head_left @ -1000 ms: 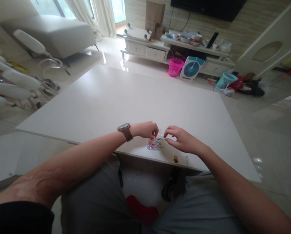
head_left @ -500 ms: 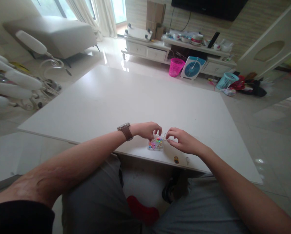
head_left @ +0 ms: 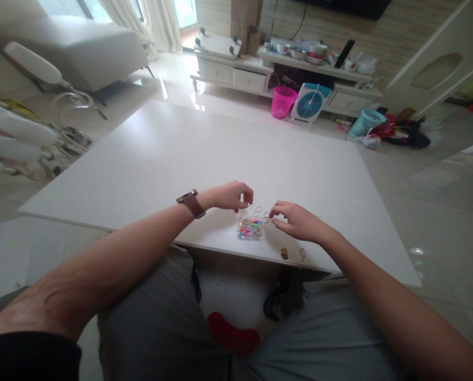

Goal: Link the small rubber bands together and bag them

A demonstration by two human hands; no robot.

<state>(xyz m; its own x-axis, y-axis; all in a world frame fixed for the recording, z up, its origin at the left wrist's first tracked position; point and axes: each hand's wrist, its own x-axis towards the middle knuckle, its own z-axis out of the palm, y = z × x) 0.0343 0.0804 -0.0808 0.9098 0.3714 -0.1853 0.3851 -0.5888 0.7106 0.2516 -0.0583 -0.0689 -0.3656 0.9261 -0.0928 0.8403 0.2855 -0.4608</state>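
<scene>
Fingers [head_left: 247, 190] of the left hand [head_left: 232, 196] curl, grip unclear, while the right hand [head_left: 296, 220] is loosely spread near rings [head_left: 265, 217].

Pink, orange, green and yellow pieces [head_left: 256, 223] brighten a clear box [head_left: 250, 238]. The table [head_left: 236, 153] is white, the watch strap [head_left: 193, 204] brown.

Single view, head camera. It's sitting above the wearer's legs [head_left: 153, 317], facing forward and steeply down across the white counter [head_left: 220, 153]. Lens is reading wide and leaning a bit: the counter's near edge and the far cabinet [head_left: 216, 71] are sloping down to the right. Legs are filling the bottom, close up; the left hand [head_left: 226, 197] and right hand [head_left: 300, 222] are showing small near frame centre. Far wall [head_left: 403, 42] is running along the top, the frame cutting off the TV [head_left: 347, 6].
</scene>
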